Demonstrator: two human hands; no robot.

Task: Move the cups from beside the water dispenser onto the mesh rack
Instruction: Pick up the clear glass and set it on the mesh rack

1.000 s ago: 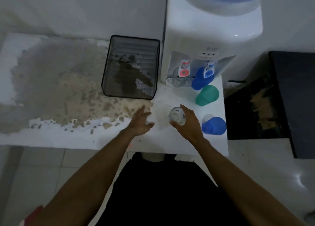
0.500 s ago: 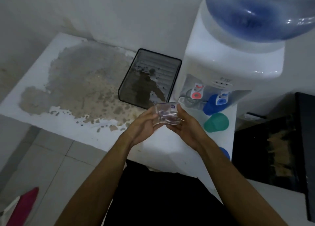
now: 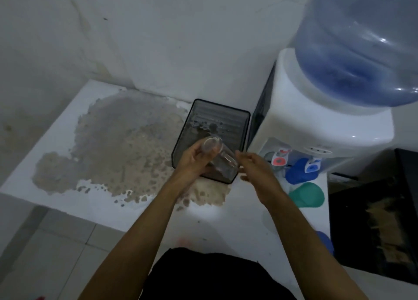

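Note:
My left hand point(image 3: 193, 161) grips a clear glass cup point(image 3: 218, 155), tilted on its side, just above the near end of the black mesh rack point(image 3: 245, 123). To the cup's right, my right hand point(image 3: 255, 166) is open with fingers spread, a little apart from the glass. Beside the white water dispenser point(image 3: 316, 128) stand a blue cup point(image 3: 298, 172) under the blue tap and a green cup point(image 3: 307, 194) nearer to me. A second blue cup point(image 3: 325, 241) shows partly behind my right forearm. A clear cup point(image 3: 270, 158) sits under the red tap.
The white counter point(image 3: 56, 141) has a large worn brown patch left of the rack. A blue water bottle point(image 3: 362, 39) tops the dispenser. A dark cabinet point(image 3: 373, 220) stands at the right. Tiled floor lies below the counter's front edge.
The glass cup went from both hands to my left hand alone and moved up over the rack. My right hand has let go and drawn slightly right.

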